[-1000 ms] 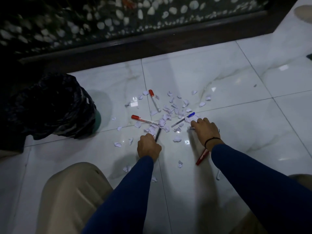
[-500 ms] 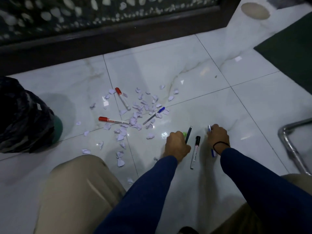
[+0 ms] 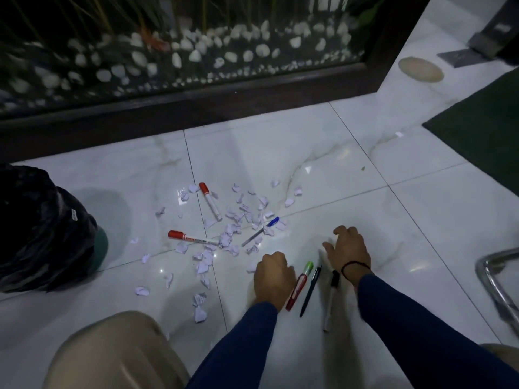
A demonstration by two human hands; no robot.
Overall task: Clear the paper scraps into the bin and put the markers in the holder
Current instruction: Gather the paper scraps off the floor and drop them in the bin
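Observation:
Torn white paper scraps lie scattered over the tiled floor. Among them are two red-capped markers and a blue-capped pen. Nearer to me, a red pen, a green-capped marker, a black pen and a black-capped marker lie side by side between my hands. My left hand rests on the floor with its fingers curled under, and I see nothing in it. My right hand hovers just right of them with fingers spread. No holder is in view.
A bin lined with a black bag stands at the left. A dark planter ledge with white pebbles runs along the back. A green mat lies far right, with a chrome chair leg near it. My knee is bottom left.
Both hands dragged pens and markers out of the scrap pile toward me and to the right. My right hand has since opened and lifted, and the markers now lie loose between my hands.

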